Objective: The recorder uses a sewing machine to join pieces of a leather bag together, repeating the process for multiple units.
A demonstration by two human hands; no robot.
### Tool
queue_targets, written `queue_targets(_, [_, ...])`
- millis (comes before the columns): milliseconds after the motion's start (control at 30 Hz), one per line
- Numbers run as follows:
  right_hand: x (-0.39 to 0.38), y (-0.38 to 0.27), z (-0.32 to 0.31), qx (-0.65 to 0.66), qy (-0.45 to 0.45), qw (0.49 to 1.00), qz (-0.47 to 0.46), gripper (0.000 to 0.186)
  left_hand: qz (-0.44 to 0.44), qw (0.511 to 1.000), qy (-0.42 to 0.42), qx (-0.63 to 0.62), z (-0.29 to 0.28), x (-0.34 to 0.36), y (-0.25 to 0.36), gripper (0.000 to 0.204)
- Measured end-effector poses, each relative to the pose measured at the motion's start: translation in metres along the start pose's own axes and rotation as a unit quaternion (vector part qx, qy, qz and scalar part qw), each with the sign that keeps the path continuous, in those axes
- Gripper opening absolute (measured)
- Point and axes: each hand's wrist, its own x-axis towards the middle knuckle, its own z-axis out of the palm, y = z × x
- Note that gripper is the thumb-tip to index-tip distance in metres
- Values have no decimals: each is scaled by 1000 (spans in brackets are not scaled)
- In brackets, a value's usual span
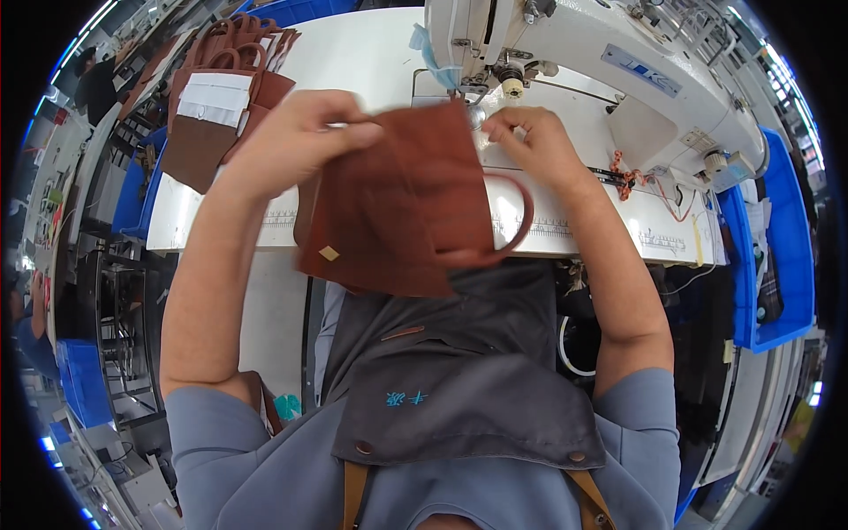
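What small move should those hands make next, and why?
Perhaps the right hand should take the right edge of the brown handled piece to steady it: only the left hand clearly grips it, and its lower part extends past the front edge of the white table.

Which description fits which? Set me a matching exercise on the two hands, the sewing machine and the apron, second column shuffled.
Things:
1. left hand
2. right hand
3. sewing machine
4. apron

Descriptions:
A. dark grey, over the lap
B. gripping the brown bag near its upper left corner
C. mostly white
D. fingers bent, just right of the bag's body

Pairs: 1-B; 2-D; 3-C; 4-A
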Motion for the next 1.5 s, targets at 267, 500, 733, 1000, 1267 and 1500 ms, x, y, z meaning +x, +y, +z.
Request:
queue_targets(267, [-42, -46, 23, 385, -239, 889, 68, 27, -144, 840, 204, -482, -15, -84, -126, 27])
queue_targets(500, [-30, -64, 41, 437, -148, 853, 245, 33, -176, 858, 248, -414, 16, -104, -111, 16])
queue_targets(733, [-16, -59, 51, 384, -136, 875, 261, 33, -142, 904, 194, -354, 1, -113, -113, 19])
queue_targets(1000, [-31, -68, 63, 140, -13, 971, 195, 22, 145, 932, 203, 263, 78, -90, -11, 76])
queue_targets(1267, [-40, -29, 70, 254, -29, 956, 144, 13, 200, 870, 148, 426, 105, -56, 20, 18])
queue_targets(1500, [-39, -52, 61, 249, -26, 952, 174, 22, 225, 910, 187, 294, 93, -54, 48, 34])
